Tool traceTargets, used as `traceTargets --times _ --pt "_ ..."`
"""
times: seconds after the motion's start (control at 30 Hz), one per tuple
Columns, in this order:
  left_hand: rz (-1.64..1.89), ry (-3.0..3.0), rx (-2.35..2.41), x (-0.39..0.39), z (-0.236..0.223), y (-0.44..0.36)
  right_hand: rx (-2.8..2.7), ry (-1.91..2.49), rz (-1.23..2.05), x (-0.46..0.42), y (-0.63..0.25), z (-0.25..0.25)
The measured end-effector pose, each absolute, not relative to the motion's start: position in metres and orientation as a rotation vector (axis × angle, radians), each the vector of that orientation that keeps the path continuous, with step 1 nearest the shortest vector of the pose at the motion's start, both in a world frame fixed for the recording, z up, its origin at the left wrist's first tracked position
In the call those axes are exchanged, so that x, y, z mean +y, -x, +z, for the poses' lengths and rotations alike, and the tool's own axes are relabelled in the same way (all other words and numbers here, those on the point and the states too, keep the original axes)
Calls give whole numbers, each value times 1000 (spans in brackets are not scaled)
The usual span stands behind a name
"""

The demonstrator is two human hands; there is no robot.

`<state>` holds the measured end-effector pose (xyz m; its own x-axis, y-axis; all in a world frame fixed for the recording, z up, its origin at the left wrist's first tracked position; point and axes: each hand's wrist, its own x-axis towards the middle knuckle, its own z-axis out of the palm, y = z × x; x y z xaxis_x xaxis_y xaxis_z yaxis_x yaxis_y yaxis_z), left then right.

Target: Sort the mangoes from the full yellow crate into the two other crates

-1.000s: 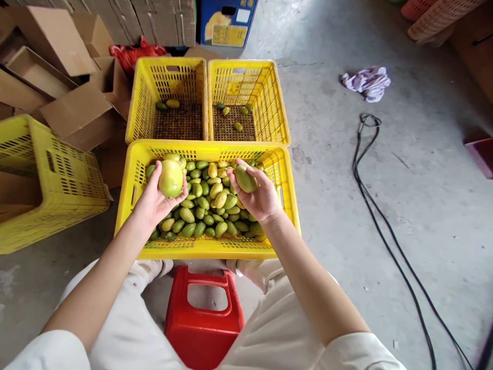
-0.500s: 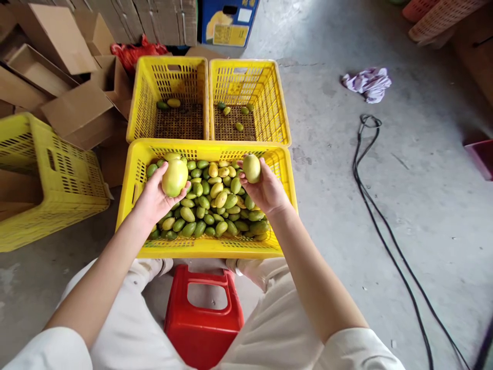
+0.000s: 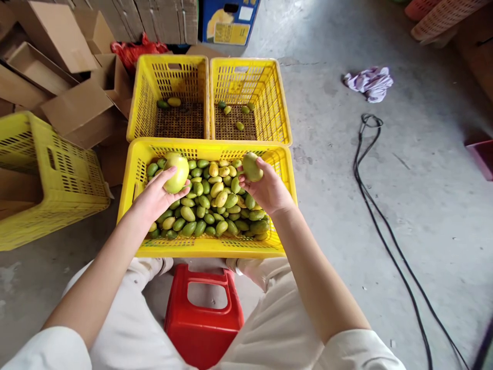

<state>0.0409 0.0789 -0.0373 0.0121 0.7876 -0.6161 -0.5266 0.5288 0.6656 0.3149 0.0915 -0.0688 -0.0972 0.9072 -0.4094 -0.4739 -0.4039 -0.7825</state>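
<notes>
My left hand (image 3: pixel 154 201) is closed around a large pale yellow-green mango (image 3: pixel 177 173), over the left side of the front yellow crate (image 3: pixel 208 250). On the right side, my right hand (image 3: pixel 272 191) grips a smaller, duller green mango (image 3: pixel 252 167) between thumb and fingers. Below both hands, a layer of green and yellowish mangoes (image 3: pixel 215 200) fills much of the crate. Two yellow crates adjoin its far side: the back left crate (image 3: pixel 139 97) has a few mangoes at its far end, and the back right crate (image 3: pixel 283 103) holds several small ones.
A red plastic stool (image 3: pixel 204 329) stands between my legs. Cardboard boxes (image 3: pixel 77 110) are heaped at the left, behind another yellow crate (image 3: pixel 57 180). On the floor to the right lie a black cable (image 3: pixel 379 216) and a crumpled cloth (image 3: pixel 372 83).
The mango in my right hand has turned and now shows a greener, longer side. The left-hand mango has also turned slightly. Both hands stay over the front crate.
</notes>
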Motion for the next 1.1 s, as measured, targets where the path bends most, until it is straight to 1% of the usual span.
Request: traceTargets --times 0.2,0.33,0.5,0.8,1.1 --pt "1046 -324 1160 81 -39 -36 -645 1126 1708 91 -307 -65" --pt "1131 -352 1190 84 -31 -38 -628 1088 1732 90 -302 -63" --pt "1156 -310 1271 90 -19 -41 -599 1065 1726 89 -298 -63" --pt "1321 -344 1153 83 -33 -33 -618 1018 1715 84 -299 -66" --pt "1181 -192 1185 88 -25 -27 -589 975 1736 83 -300 -74"
